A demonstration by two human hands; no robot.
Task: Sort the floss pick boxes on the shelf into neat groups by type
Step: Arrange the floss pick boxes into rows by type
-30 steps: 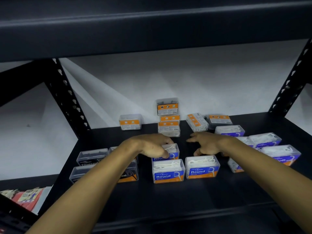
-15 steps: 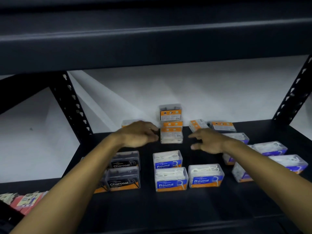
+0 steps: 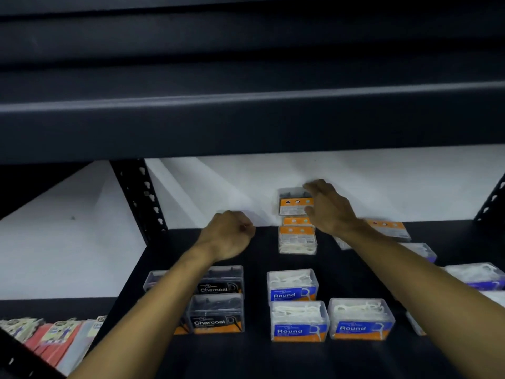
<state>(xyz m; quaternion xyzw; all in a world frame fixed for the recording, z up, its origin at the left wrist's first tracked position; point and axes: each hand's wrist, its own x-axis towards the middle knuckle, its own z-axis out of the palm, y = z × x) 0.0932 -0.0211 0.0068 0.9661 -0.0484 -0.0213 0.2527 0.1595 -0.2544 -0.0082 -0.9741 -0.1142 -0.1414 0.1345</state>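
Note:
On the dark shelf (image 3: pixel 273 356), my left hand (image 3: pixel 228 236) is curled at the back wall over the spot where a small orange-label box stood; the box is hidden under it. My right hand (image 3: pixel 328 209), fingers spread, lies over the top right corner of an upright orange-label box (image 3: pixel 292 206). That box tops a stack of two more orange-label boxes (image 3: pixel 297 236). Two black Charcoal boxes (image 3: pixel 217 314) sit at the front left. Three blue Round boxes (image 3: pixel 299 321) sit at the front middle.
More orange-label boxes (image 3: pixel 388 228) and several blue-label boxes (image 3: pixel 475 276) lie scattered on the right behind my forearm. The upper shelf beam (image 3: pixel 246 124) hangs low overhead. A perforated black post (image 3: pixel 142 198) stands at the left. Red packets (image 3: pixel 52 340) lie below left.
Both hands moved away from the front boxes to the back. The left closed over the back-left orange box; the right rose to the top of the orange stack. The view tilted down.

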